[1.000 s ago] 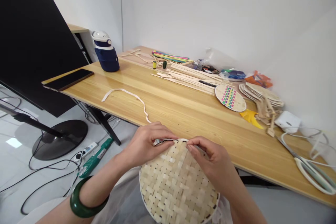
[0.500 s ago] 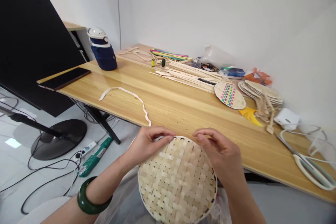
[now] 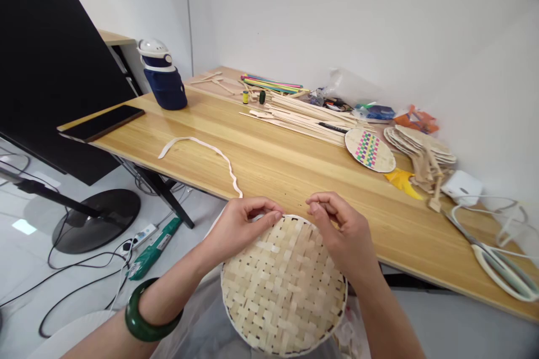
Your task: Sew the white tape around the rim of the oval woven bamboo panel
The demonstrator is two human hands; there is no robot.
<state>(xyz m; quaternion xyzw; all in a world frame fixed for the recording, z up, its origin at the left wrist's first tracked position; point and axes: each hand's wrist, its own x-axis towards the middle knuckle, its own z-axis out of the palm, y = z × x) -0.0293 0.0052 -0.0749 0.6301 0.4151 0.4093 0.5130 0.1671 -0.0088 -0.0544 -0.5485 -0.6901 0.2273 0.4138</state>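
Note:
A round woven bamboo disc (image 3: 286,286) with a white edging lies in front of me, its far rim at the table's edge. My left hand (image 3: 248,224) pinches that rim at the upper left, thumb on the weave and fingers behind. Close to the rim's upper right, my right hand (image 3: 341,230) has thumb and forefinger pressed together; whatever is between them is too small to make out. A long white strip (image 3: 210,147) curls over the table and runs down behind my left hand. A green bangle (image 3: 141,314) circles my left wrist.
Scissors (image 3: 501,269) lie at the table's right. Behind are a disc with coloured squares (image 3: 369,150), stacked woven fans (image 3: 421,143), bamboo strips (image 3: 303,118) and thread spools (image 3: 245,97). A blue bottle (image 3: 164,81) and a phone-like black slab (image 3: 103,123) are left.
My right hand has moved slightly left and up along the far rim. My left hand stays on the disc. The view has shifted a little.

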